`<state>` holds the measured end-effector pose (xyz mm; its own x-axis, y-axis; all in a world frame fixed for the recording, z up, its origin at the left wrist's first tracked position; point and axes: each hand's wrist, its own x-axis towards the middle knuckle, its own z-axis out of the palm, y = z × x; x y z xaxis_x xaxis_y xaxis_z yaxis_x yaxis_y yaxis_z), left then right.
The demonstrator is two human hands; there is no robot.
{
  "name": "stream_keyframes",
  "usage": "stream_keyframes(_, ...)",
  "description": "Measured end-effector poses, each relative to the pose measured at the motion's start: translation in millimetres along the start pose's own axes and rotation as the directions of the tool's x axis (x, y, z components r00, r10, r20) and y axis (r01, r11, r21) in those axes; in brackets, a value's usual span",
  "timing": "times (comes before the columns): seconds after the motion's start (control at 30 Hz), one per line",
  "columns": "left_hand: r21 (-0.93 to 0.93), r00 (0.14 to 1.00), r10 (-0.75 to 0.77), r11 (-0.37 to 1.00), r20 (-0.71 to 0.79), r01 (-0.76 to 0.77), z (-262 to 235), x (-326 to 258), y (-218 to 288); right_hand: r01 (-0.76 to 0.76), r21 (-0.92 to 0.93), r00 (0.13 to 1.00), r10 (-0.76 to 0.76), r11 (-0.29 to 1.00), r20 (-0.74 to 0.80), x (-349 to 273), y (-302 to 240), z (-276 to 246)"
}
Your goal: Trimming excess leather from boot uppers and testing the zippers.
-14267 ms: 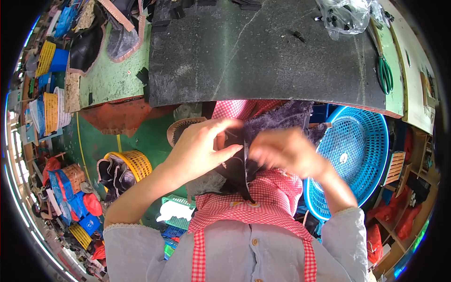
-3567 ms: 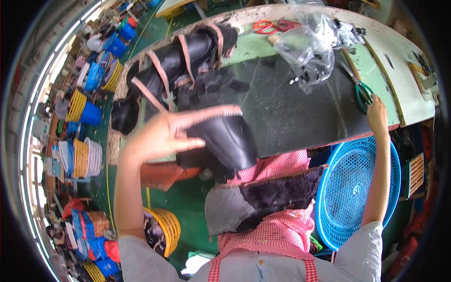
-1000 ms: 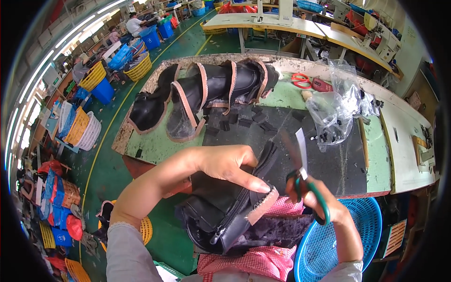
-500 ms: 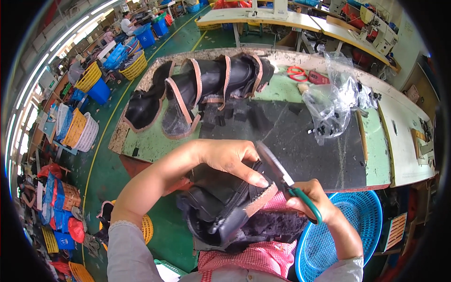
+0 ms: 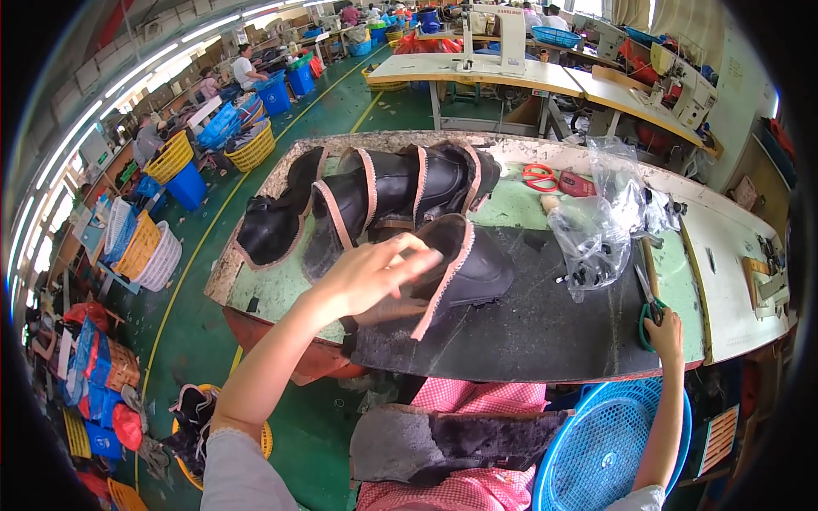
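A black boot upper [image 5: 481,271] with a pale brown edge strip rests on the dark mat [image 5: 554,336]. My left hand [image 5: 375,274] is at its near left side, fingers stretched out and slightly blurred; whether they touch it I cannot tell. At the bench's right, my right hand [image 5: 666,332] has its fingers on the green handles of a pair of scissors [image 5: 644,285], whose blades point away along the mat's edge. Several similar black uppers [image 5: 271,228] lie in a row behind. Across my lap is a dark, fuzzy padded piece [image 5: 460,443].
Red-handled scissors [image 5: 540,177], a red tool [image 5: 577,184] and a clear plastic bag [image 5: 592,247] with small black parts sit at the back right. A blue basket [image 5: 558,477] stands below the bench at right. A yellow basket [image 5: 267,439] is on the floor at left.
The upper with a zipper has gone from my lap, and an upper now stands on the mat by my left hand. My right hand has carried the green scissors rightward to the bench.
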<state>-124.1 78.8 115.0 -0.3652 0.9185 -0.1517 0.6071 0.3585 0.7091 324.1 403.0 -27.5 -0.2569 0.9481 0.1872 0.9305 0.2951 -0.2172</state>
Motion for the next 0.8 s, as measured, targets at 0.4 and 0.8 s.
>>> stream_keyframes(0.4, -0.159, 0.866, -0.016, 0.985, -0.499, -0.074, -5, -50, 1, 0.177, 0.751, 0.825, -0.511, 0.636, 0.239, -81, -141, -48)
stream_keyframes(0.8, -0.375, 0.768, -0.171, 0.922, -0.617, -0.096, 8, -15, -250, 0.561, 0.778, 0.231, -0.956, 0.282, 0.18, -269, -236, 26)
